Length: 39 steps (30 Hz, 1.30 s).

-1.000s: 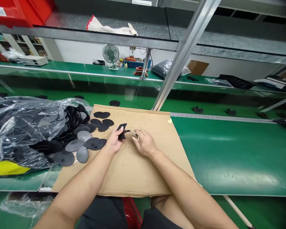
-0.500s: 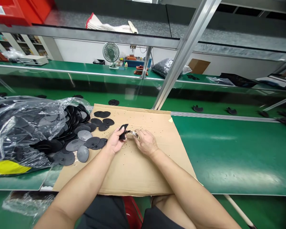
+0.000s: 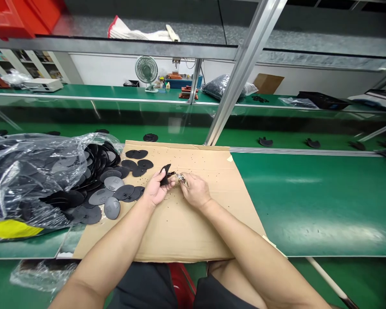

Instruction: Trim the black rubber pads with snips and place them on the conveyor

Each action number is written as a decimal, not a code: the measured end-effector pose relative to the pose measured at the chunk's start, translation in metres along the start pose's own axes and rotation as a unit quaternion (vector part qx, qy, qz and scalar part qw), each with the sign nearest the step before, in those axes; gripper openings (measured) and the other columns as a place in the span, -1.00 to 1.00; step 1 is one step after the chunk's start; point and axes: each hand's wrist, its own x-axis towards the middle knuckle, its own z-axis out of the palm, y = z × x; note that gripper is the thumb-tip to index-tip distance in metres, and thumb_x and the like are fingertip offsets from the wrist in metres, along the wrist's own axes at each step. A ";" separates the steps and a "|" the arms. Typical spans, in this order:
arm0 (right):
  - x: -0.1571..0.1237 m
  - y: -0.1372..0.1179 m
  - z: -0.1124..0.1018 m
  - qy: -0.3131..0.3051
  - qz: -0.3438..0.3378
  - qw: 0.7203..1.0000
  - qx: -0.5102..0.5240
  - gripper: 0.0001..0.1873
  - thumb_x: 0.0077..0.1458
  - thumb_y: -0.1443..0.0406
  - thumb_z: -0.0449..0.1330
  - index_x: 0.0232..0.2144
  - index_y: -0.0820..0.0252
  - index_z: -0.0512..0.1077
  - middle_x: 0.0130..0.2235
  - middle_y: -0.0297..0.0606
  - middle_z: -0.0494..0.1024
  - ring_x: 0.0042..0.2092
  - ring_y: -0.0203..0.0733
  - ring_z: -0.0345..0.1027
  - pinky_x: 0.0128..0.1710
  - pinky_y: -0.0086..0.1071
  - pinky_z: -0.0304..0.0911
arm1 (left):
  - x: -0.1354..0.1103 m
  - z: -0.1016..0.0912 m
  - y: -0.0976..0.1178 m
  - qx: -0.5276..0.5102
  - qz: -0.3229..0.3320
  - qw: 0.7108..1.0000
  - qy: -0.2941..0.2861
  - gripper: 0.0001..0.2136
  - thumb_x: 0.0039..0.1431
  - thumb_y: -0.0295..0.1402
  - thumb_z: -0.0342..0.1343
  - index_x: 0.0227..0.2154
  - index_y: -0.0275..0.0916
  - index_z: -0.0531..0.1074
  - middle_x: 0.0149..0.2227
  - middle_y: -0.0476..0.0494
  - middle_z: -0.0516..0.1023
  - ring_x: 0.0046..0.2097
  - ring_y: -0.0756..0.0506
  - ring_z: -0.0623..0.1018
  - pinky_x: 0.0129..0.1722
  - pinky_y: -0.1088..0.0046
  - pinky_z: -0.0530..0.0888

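Observation:
My left hand [image 3: 157, 189] pinches a black plastic piece [image 3: 165, 174] between thumb and fingers, tilted up on edge above the cardboard sheet [image 3: 193, 240]. A thin black stub juts from the piece toward the right. Closed around small metal pliers [image 3: 181, 178], my right hand [image 3: 195, 189] keeps their tip close to that stub; whether they touch, I cannot tell. The fingers hide most of the tool. Tiny black bits are strewn over the cardboard around both hands. To the left lie several loose oval black plastic discs [image 3: 112, 207], some overlapping.
A clear plastic bag [image 3: 35, 171] spills more black discs at the left. An aluminium post [image 3: 233, 81] rises behind the cardboard. Green worktop [image 3: 309, 206] extends to the right. More black pieces rest beyond the rail, with a fan [image 3: 146, 70] on the back bench.
The pliers' tip has drawn back slightly to the right from the black piece. My left fingers have shifted a little around it. The whole view has tilted slightly.

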 end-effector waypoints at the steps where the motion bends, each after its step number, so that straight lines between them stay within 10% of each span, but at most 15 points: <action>1: -0.001 0.001 0.001 0.009 0.006 1.000 0.025 -0.81 0.21 0.30 0.02 -0.17 0.17 0.39 -0.23 -0.21 0.51 -0.18 -0.16 0.34 -0.15 -0.39 0.18 | 0.000 0.000 0.000 0.007 0.008 1.000 0.004 -0.86 0.05 -0.55 0.13 -0.32 -0.34 0.29 -0.42 -0.14 0.44 -0.43 -0.04 0.50 -0.46 0.48 0.48; 9: -0.002 0.006 0.006 0.025 0.028 0.993 0.113 -0.80 0.16 0.31 0.06 -0.16 0.18 0.39 -0.16 -0.18 0.50 -0.11 -0.13 0.34 -0.08 -0.32 0.24 | 0.007 -0.009 0.004 0.011 0.032 0.999 -0.029 -0.68 -0.12 -0.53 0.31 -0.29 -0.29 0.33 -0.43 0.02 0.38 -0.55 0.14 0.34 -0.68 0.72 0.19; 15: -0.002 0.000 0.005 0.014 0.018 0.993 0.119 -0.77 0.13 0.33 0.07 -0.14 0.18 0.39 -0.16 -0.18 0.50 -0.12 -0.12 0.33 -0.06 -0.31 0.24 | 0.006 -0.005 0.006 0.001 0.008 1.000 -0.017 -0.79 0.07 -0.52 0.17 -0.21 -0.28 0.36 -0.33 -0.10 0.46 -0.41 0.02 0.48 -0.53 0.58 0.42; 39: 0.001 -0.025 -0.021 -0.147 -0.002 0.989 -0.020 -0.75 0.13 0.33 0.03 -0.12 0.17 0.36 -0.17 -0.13 0.50 -0.20 -0.08 0.36 -0.19 -0.32 0.19 | -0.002 -0.002 0.009 0.029 -0.067 0.996 -0.060 -0.84 0.11 -0.48 0.12 -0.22 -0.31 0.35 -0.50 0.00 0.32 -0.63 0.11 0.25 -0.72 0.67 0.09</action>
